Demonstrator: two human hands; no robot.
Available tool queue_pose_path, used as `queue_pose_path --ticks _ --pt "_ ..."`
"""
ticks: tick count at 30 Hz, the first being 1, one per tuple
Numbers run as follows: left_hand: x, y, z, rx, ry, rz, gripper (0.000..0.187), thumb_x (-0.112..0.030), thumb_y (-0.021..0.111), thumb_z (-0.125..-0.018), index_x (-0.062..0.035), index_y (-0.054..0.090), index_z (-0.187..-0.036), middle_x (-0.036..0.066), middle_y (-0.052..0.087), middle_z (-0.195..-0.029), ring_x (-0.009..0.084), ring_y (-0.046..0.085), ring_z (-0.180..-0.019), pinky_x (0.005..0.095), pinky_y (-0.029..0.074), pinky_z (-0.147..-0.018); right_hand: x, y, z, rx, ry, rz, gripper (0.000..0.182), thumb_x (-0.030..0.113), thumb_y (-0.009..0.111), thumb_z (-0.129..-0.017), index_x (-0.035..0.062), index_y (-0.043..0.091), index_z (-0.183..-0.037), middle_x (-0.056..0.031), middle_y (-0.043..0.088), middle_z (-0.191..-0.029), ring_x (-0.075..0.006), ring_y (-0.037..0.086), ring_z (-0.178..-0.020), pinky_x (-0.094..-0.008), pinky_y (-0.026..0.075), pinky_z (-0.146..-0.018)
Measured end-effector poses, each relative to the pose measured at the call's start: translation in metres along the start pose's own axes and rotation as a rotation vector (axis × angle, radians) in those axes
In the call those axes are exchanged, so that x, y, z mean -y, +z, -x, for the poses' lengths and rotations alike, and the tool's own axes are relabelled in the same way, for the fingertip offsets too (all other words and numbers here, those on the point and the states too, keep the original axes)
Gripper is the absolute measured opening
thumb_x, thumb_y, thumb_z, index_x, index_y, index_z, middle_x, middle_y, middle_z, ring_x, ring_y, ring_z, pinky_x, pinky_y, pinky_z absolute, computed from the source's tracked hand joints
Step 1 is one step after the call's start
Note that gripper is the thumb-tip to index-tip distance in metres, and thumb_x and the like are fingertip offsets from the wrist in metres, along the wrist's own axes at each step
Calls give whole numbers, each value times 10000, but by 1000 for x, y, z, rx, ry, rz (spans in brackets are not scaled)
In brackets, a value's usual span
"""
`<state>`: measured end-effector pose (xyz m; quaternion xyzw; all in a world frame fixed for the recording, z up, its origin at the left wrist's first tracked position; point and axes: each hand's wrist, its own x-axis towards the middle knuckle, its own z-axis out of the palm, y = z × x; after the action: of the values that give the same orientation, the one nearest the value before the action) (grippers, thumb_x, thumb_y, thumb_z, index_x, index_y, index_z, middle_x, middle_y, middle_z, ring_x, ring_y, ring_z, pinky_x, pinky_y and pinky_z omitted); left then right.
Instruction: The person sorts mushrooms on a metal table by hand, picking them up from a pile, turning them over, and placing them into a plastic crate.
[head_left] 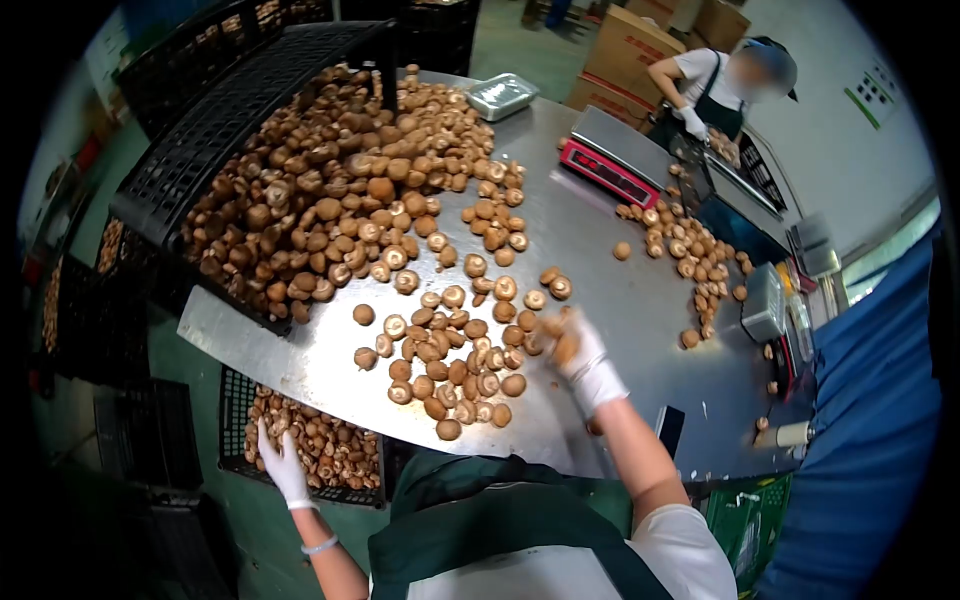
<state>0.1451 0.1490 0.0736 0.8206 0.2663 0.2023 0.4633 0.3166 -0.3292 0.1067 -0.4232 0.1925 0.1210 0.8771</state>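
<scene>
Brown shiitake mushrooms [428,352] lie loose in a cluster on the steel table [330,375] before me. My right hand [590,372], in a white glove, is at the right side of this cluster, smeared by motion, with a mushroom [565,348] in its curled fingers. Below the table's front edge, a black crate [232,425] holds many more mushrooms [335,455]. Over its left part is my gloved left hand [284,468], thumb and fingers apart, fingertips right at the mushrooms.
A tipped black crate [165,195] spills a large mushroom heap [330,210] at the left. Farther back stand a foil-like tray [502,95] and a red scale [612,172]. Another person [715,90] works at the far right. A phone [670,430] lies near the right front edge.
</scene>
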Motion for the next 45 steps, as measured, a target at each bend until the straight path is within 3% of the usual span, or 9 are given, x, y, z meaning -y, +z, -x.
queue_pose_path --ticks 2,6,12,15,23,30,36,41,45 --pt "3 -3 15 40 -81 190 452 -123 509 -932 31 396 -1341 162 408 -1383 247 406 -1255 330 317 -1046 61 -56 -29 -157 -162 -652 603 477 516 -907 -52 462 -1191 -191 549 -1163 -331 539 -1045 -450 453 -930" --pt "-2 11 45 142 -135 94 391 -136 492 -947 23 454 -1303 144 467 -1333 221 443 -1216 325 341 -1023 119 -102 -23 -690 -528 -593 678 456 556 -893 16 324 -1352 -198 446 -1284 -361 479 -1155 -457 411 -981" --pt "-35 73 72 186 -164 292 329 -120 478 -947 45 515 -1229 140 561 -1209 221 530 -1099 325 390 -969 15 -101 90 -319 -486 1279 517 198 527 -874 15 417 -1345 -154 450 -1357 -283 441 -1248 -357 365 -1026" --pt "-68 110 75 270 -66 194 297 -102 498 -929 50 552 -1178 137 590 -1160 214 554 -1062 320 415 -942 -15 -107 138 -7 -577 1884 489 319 652 -793 174 543 -1247 -190 494 -1258 -346 456 -1193 -423 378 -982" --pt "-116 159 126 134 52 66 228 -112 582 -881 5 628 -1071 113 620 -1026 176 586 -888 290 469 -791 -18 -114 106 109 -698 1592 144 191 613 -797 131 639 -926 -75 586 -877 -266 560 -878 -352 484 -739" --pt "-95 169 156 189 314 -367 445 -169 753 -701 3 574 -1070 157 571 -986 318 539 -913 379 447 -816 -48 -3 53 411 -846 1650 411 230 675 -734 124 567 -1116 -95 526 -914 -288 550 -834 -395 477 -700" --pt "-78 155 144 377 271 -158 457 -123 720 -722 -14 553 -1132 143 554 -1022 288 558 -924 342 468 -819 -71 25 22 521 -752 2011 430 258 694 -694 126 572 -1086 -105 573 -945 -266 579 -884 -409 456 -749" --pt "-69 140 138 619 -171 495 562 0 628 -817 -6 401 -1331 98 525 -1199 141 544 -1012 265 463 -872 -46 13 32 510 -317 1276 507 209 674 -759 133 545 -1243 -90 602 -1040 -226 603 -898 -324 504 -758" --pt "-107 125 131 636 -43 583 654 43 606 -810 -17 323 -1397 126 492 -1240 169 547 -1053 283 451 -910 -37 7 52 489 103 546 573 157 617 -833 91 407 -1362 -83 558 -1138 -141 573 -969 -272 487 -816"
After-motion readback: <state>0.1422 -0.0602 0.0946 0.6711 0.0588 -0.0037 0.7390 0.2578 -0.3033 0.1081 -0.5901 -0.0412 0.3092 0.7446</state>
